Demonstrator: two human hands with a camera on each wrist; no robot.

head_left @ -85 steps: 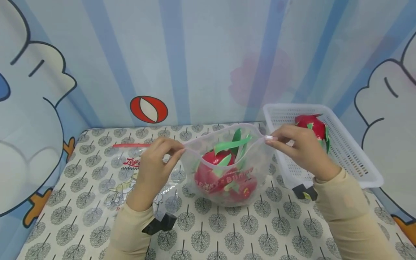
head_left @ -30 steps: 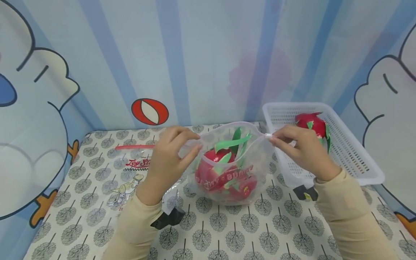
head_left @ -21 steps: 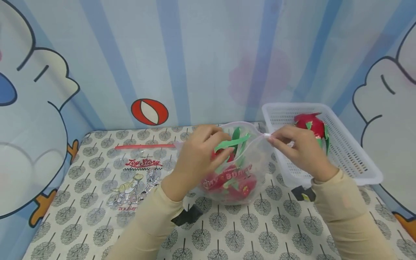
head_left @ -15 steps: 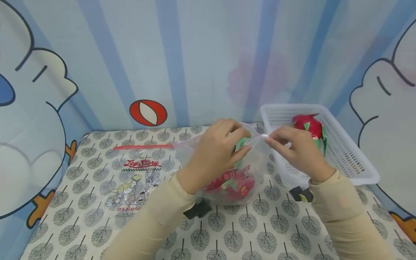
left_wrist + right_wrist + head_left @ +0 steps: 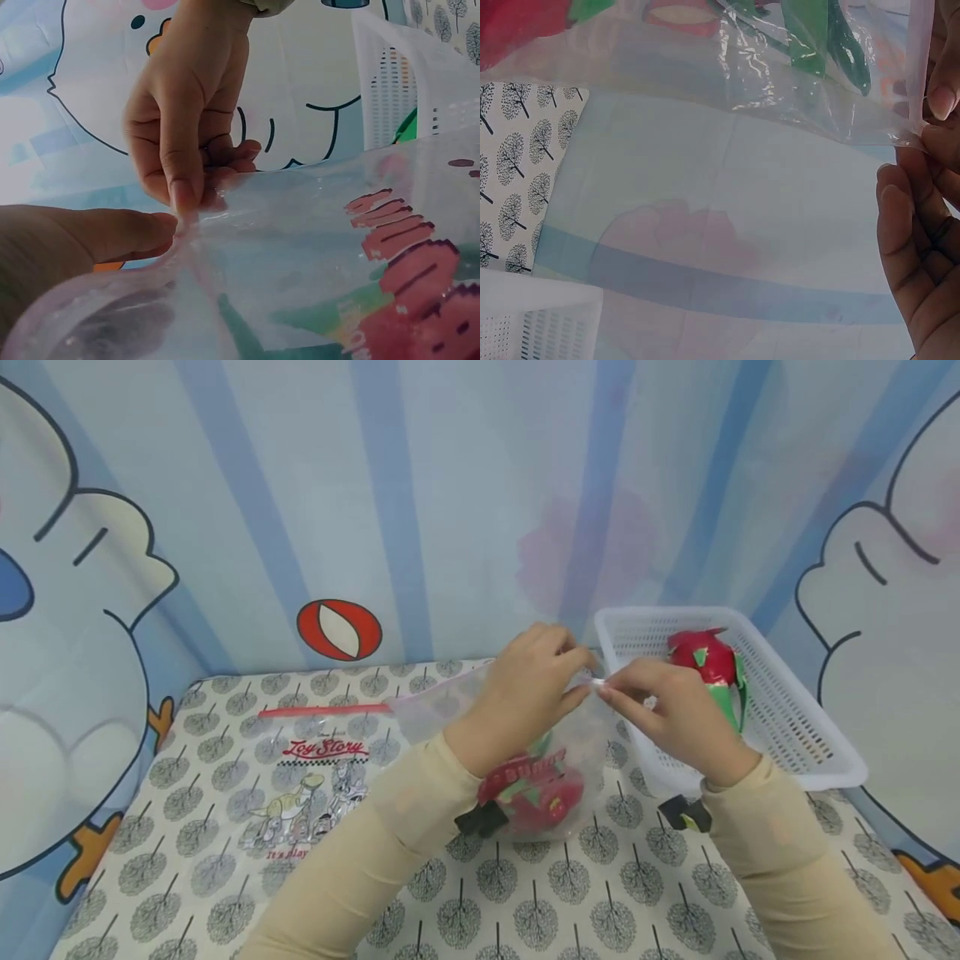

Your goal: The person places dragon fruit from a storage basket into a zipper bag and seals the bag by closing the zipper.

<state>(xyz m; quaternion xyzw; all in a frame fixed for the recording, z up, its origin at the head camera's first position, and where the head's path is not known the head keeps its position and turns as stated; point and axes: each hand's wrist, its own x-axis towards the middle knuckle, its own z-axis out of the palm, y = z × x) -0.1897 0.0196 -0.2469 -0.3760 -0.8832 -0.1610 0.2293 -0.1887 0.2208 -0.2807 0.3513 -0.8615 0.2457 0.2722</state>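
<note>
A translucent zip bag (image 5: 558, 827) with red "Bunny" lettering stands on the table, red-and-green dragon fruit (image 5: 551, 802) showing through its front. My right hand (image 5: 675, 714) pinches the white slider (image 5: 597, 682) at the bag's top right corner. Right beside it, my left hand (image 5: 525, 689) pinches the bag's top edge between thumb and fingers and covers much of the mouth. In the left wrist view my left thumb (image 5: 127, 232) meets the pink rim just under the fingertips of my right hand (image 5: 184, 127). The right wrist view shows green leaves (image 5: 806, 34) through the plastic.
A white plastic basket (image 5: 806, 727) stands at the right with another dragon fruit (image 5: 703, 657) in it. Flat on the left lies a clear "Toy Story" bag (image 5: 326, 777) with a red zip strip (image 5: 322, 711). A striped cartoon backdrop (image 5: 465, 527) rises behind the table.
My left hand has let go of the bag's left corner and moved right along the mouth to the slider. The right hand keeps its hold there, and the mouth has narrowed.
</note>
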